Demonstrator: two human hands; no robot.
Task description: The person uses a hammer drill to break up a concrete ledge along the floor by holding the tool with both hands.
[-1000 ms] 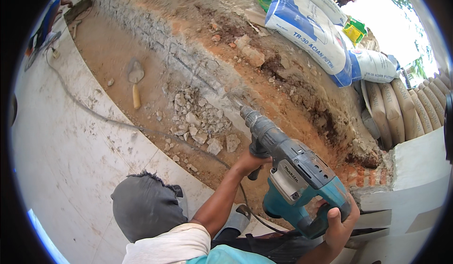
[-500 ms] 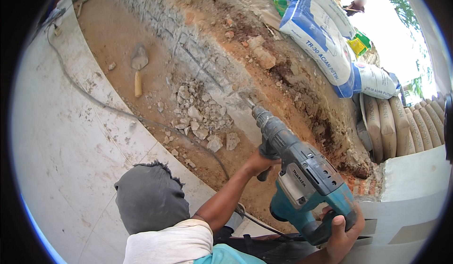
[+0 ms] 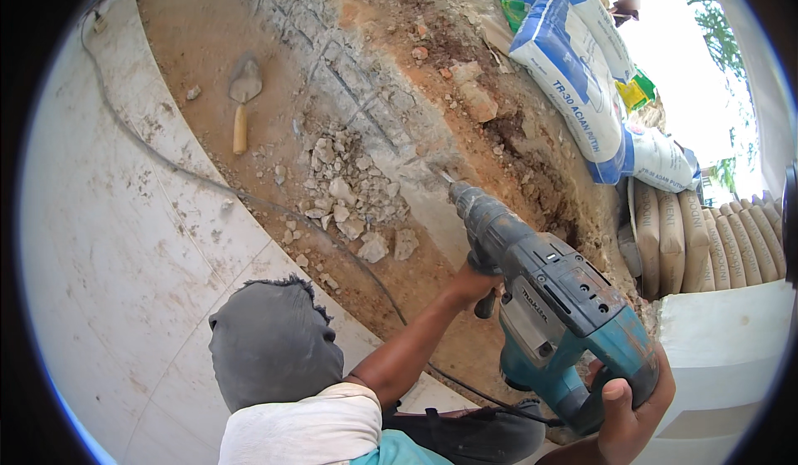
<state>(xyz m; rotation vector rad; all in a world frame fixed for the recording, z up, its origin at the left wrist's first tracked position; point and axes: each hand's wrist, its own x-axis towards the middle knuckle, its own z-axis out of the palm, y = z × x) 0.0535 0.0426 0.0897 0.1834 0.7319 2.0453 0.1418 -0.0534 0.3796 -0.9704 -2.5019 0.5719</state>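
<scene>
I hold a teal and black rotary hammer [image 3: 555, 286] in both hands. Around its front side handle, my left hand [image 3: 480, 285] is closed. My right hand [image 3: 642, 407] grips the rear handle at lower right, with the thumb showing. The tool points up and left, and its short metal bit [image 3: 447, 177] meets the grey concrete ledge [image 3: 428, 170]; whether it has cut in I cannot tell. Grooves run along the ledge, with what look like bars in them. Broken concrete chunks [image 3: 345, 186] lie beside it on the dirt.
A wooden-handled trowel [image 3: 241, 103] lies on the dirt. A dark cable [image 3: 179, 170] crosses the pale tiles [image 3: 108, 257]. Blue-white sacks [image 3: 569, 87] and brown sacks [image 3: 677, 236] stand right. Rounded grey cloth [image 3: 274, 340] with a frayed edge is beside my left arm. Another person [image 3: 623, 12] is far off.
The view has shifted slightly; the sacks sit a little farther right and lower. The rotary hammer's body and my right hand have moved right and down in the picture. Both hands keep their grip.
</scene>
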